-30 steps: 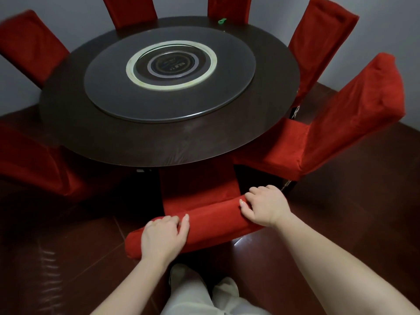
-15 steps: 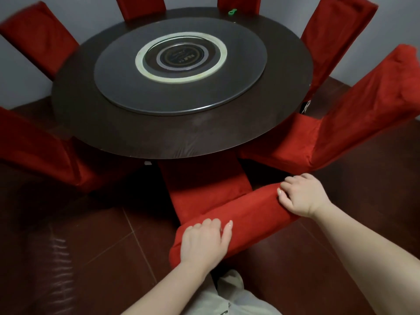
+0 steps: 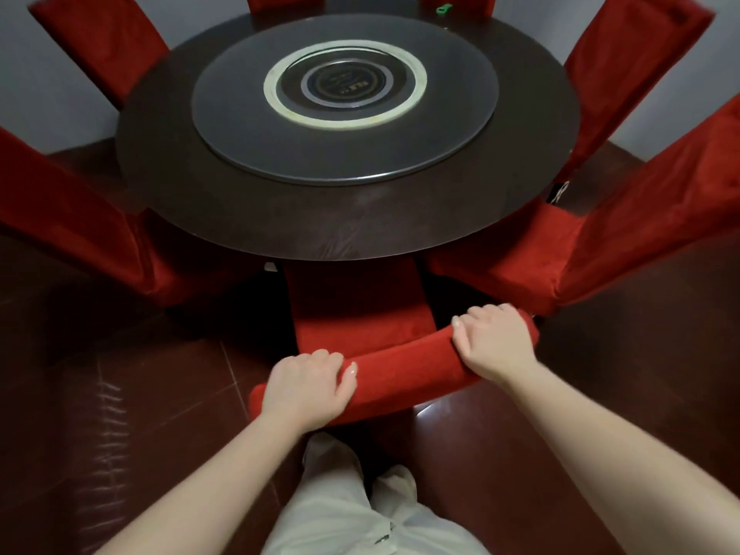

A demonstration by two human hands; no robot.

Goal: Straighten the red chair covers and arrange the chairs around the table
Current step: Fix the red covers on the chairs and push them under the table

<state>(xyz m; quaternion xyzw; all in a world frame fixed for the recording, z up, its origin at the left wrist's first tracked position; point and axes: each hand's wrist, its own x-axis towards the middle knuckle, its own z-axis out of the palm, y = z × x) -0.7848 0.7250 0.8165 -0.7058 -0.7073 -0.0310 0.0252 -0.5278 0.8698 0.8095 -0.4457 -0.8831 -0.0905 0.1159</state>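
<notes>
**Near chair gripped at the back, being set square to the desk**

The near chair (image 3: 362, 314) stands right in front of the person, facing the desk (image 3: 280, 222), with the front of its seat tucked under the desk's edge. Its covered top rail (image 3: 404, 368) is the long axis: it runs across the view from lower left to upper right, the right end lying farther off. The chair therefore looks turned slightly off square, though the wide lens may exaggerate this.

The left hand (image 3: 306, 388) grips the rail near its left end and the right hand (image 3: 494, 346) near its right end, both with fingers curled over the far side of the red cover.

The step in hand seems to be positioning this chair rather than smoothing cloth. The next move probably calls for swinging the left end forward until the rail lies parallel to the desk's edge, keeping a gap from the right neighbour chair (image 3: 600, 242), which sits just beside it. The left neighbour chair (image 3: 80, 218) is well apart.
</notes>
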